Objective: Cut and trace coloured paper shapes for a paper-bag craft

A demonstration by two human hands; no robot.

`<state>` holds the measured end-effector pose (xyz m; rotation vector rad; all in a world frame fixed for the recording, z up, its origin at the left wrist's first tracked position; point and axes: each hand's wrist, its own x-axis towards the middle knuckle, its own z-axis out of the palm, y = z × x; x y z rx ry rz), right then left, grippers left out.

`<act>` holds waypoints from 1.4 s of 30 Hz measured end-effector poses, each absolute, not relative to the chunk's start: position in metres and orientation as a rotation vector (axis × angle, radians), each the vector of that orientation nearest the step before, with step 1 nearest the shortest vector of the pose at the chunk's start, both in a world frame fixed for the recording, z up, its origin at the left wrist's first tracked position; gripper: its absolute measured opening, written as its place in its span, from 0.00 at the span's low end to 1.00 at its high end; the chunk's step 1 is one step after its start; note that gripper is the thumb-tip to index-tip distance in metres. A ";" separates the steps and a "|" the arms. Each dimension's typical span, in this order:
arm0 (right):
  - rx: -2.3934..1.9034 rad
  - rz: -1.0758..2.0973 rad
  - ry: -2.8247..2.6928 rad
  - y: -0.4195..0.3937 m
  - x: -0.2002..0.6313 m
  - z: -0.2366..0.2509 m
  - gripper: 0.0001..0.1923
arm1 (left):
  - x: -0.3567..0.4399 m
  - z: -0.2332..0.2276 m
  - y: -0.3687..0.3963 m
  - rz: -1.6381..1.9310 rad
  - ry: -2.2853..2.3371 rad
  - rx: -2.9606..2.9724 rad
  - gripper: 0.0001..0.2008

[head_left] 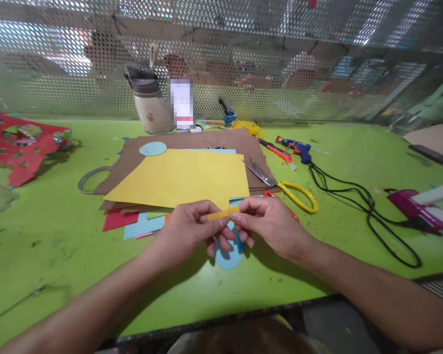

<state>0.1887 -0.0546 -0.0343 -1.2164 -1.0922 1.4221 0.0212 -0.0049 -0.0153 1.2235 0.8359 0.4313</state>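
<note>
Biggest first: green table [59, 255] fills the near and middle, perforated metal screen [243, 59] along the far side. Brown sheets [120, 169] are stacked mid-table, yellow sheet [192, 177] on top; red and blue paper corners poke out at the near left. Red paper with star cut-outs [42, 147] sits far left.

My hands are over the near edge of the stack. Left hand [192, 223]: fingers curled, thumb and fingers closed on the left end of the yellow strip [223, 213]. Right hand [269, 223]: same kind of pinch at the right end — strip is up off the table between the two, tilted slightly up to the right.

White bottle with dark lid [151, 110] stands behind the stack, left of centre. Magenta-and-white device [406, 201] at right. Yellow-handled scissors [270, 182] lie over the stack's right edge, blades slightly apart. Blue glue gun [300, 150] is beyond them, orange cutter [278, 151] just left of it. Two light-blue discs — one below my fingers [228, 260], one on the far-left part of the stack [153, 148].
</note>
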 end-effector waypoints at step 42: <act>-1.268 1.392 -1.122 -0.055 0.187 -0.033 0.19 | 0.018 -0.013 0.001 0.438 0.831 1.358 0.10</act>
